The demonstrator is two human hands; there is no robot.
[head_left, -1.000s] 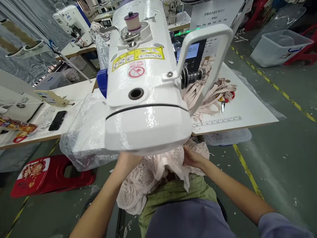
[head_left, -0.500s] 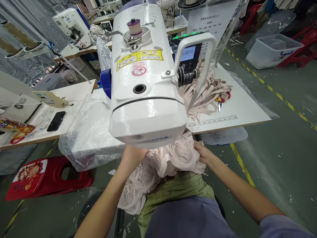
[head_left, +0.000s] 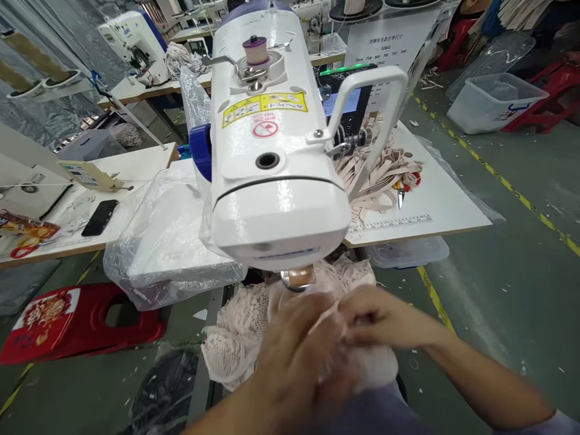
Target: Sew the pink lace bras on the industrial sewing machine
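Pale pink lace bras lie bunched below the head of a white sewing machine. My right hand is closed, its fingertips pinching the pale fabric in front of me. Close against it, my left hand reaches across the same cloth; motion smears its fingers, so their grip is unclear. A smooth pale cup shows beneath the right hand. Under the machine head, part of the metal work area shows just above the hands.
Right of the machine, beige straps, small snips and a ruler lie on the white table. Plastic sheeting covers the left side. A red stool stands on the floor at left, and a phone rests on the neighbouring table.
Both hands have come from either side of the bras to meet in front of the machine, nearer my body. The fabric has shifted, and the view has moved slightly.
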